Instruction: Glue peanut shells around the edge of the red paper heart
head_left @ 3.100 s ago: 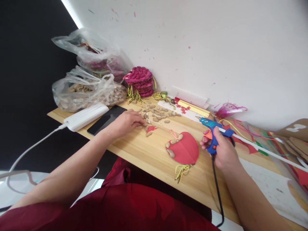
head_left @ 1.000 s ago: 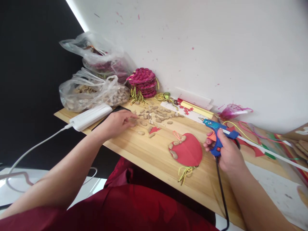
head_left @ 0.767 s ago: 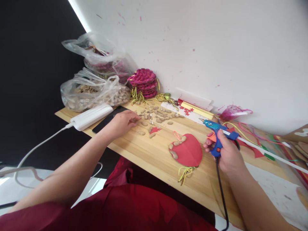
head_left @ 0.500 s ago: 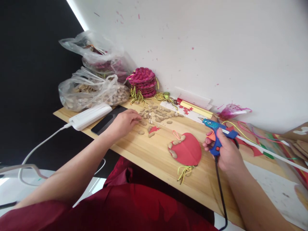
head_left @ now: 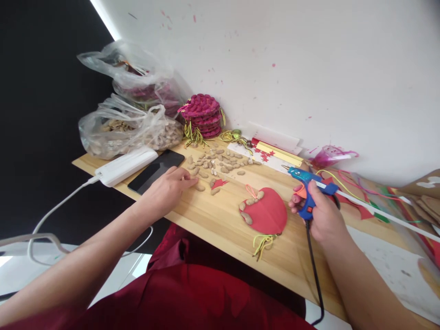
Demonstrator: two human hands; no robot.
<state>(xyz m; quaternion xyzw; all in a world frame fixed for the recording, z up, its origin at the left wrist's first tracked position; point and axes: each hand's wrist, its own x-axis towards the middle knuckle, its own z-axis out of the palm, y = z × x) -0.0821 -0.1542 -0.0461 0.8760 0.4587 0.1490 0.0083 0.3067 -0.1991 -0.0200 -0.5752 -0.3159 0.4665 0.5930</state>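
My right hand (head_left: 325, 208) is wrapped round a blue glue gun (head_left: 311, 185) with an orange trigger, its nozzle pointing left and a long white glue stick running out of its back. My left hand (head_left: 170, 190) is low over the table, fingers stretched toward a single peanut (head_left: 199, 187); the fingertips lie close against it. More unshelled peanuts (head_left: 225, 160) are scattered just beyond. Between the hands lies a round red disc (head_left: 273, 211), several peanuts along its left edge, with an orange loop at the top and a yellow-green tassel (head_left: 263, 245) below. A red paper scrap (head_left: 219, 183) lies near the left hand.
A black phone (head_left: 156, 172) and a white power strip (head_left: 125, 167) lie left. Behind them are plastic bags (head_left: 130, 130) with peanuts and a stack of magenta discs (head_left: 202, 117). Small red stars (head_left: 266, 155) lie at the back; the gun's black cord (head_left: 314, 270) hangs over the front edge.
My left hand has moved back toward me and slightly left, from the edge of the peanut pile to a nearer single peanut. The right hand still holds the glue gun in about the same place.
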